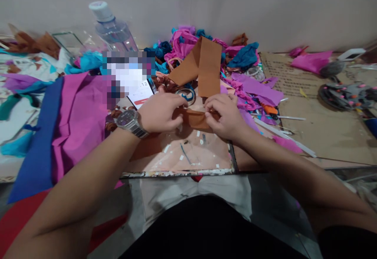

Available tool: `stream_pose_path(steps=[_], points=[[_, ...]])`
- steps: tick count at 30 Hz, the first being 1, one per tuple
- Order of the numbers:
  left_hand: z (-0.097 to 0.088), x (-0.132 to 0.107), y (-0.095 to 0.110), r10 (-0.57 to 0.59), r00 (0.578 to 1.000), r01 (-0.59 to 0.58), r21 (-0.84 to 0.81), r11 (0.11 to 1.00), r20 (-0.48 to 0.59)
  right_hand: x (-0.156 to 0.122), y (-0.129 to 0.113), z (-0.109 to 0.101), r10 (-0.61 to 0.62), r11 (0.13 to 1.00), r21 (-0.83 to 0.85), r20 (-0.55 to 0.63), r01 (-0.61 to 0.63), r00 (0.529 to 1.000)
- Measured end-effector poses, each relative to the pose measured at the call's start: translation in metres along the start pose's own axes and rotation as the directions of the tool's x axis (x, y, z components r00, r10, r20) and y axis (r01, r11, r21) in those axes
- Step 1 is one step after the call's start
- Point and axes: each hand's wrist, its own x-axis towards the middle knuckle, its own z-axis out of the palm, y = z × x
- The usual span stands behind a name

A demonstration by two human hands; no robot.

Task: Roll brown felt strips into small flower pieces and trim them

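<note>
A long brown paper strip [206, 64] rises from between my hands and bends back over a heap of coloured scraps. My left hand [160, 112], with a metal wristwatch [129, 122] on its wrist, pinches the strip's folded near end from the left. My right hand [225, 113] pinches the same fold from the right. Both hands rest over a glass-topped board [182, 157] dotted with bits of tape. The fingertips are partly hidden by the paper.
Large magenta [79, 121] and blue [41, 149] paper sheets lie on the left. A clear water bottle [113, 29] stands at the back, and a phone [143, 94] lies beside my left hand. Scissors [272, 112] and white strips lie at my right. Cardboard [324, 129] covers the right side.
</note>
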Motion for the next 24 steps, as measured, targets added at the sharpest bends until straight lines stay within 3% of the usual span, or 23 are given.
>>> stream_pose_path(steps=[2,6,13,24], points=[[0.003,0.002,0.008,0.081,0.997,-0.082,-0.095,0.992,-0.016,-0.001,-0.006,0.003,-0.020,1.000,0.004,0.043,0.020,0.999],[0.009,0.005,0.021,0.128,0.992,-0.130,-0.185,0.974,-0.018,-0.001,-0.012,0.005,-0.038,0.999,0.022,0.111,0.036,0.993],[0.011,0.004,0.025,0.077,0.997,-0.076,-0.291,0.954,-0.009,-0.001,-0.010,0.002,-0.061,0.997,0.043,0.105,0.056,0.993],[-0.003,0.002,0.011,0.001,1.000,0.005,-0.242,0.970,0.027,-0.001,0.008,-0.004,-0.042,0.997,0.069,0.038,0.039,0.998]])
